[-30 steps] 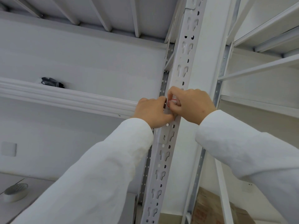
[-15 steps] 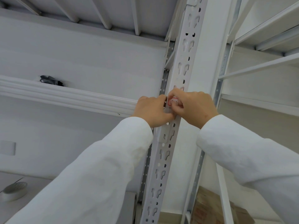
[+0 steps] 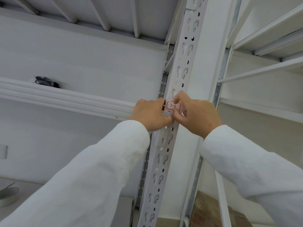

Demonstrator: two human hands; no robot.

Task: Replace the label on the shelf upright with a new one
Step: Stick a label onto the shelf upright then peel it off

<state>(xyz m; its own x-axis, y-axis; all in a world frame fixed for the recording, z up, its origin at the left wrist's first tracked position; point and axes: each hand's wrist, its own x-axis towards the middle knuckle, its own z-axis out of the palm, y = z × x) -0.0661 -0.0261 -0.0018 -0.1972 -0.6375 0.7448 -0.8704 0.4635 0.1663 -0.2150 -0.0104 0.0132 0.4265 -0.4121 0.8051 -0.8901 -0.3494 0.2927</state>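
Note:
A white perforated shelf upright [image 3: 178, 66] runs from top to bottom through the middle of the head view. A small white label [image 3: 172, 105] with a red border and handwritten "3-2" lies on its face. My right hand [image 3: 195, 115] pinches the label's right edge between curled forefinger and thumb. My left hand [image 3: 151, 114] grips the upright just left of the label, with a small white slip [image 3: 167, 114] showing at its fingertips below the label.
A white shelf beam [image 3: 65, 97] runs left from the upright, with a dark object [image 3: 46, 81] lying on the shelf above it. More white shelving [image 3: 265, 68] stands at right. A cardboard box [image 3: 211, 212] sits low right, and a tape roll [image 3: 7, 194] low left.
My right hand has drawn back to the right and down, uncovering the red-bordered label that it hid before. My left hand stays in place on the upright.

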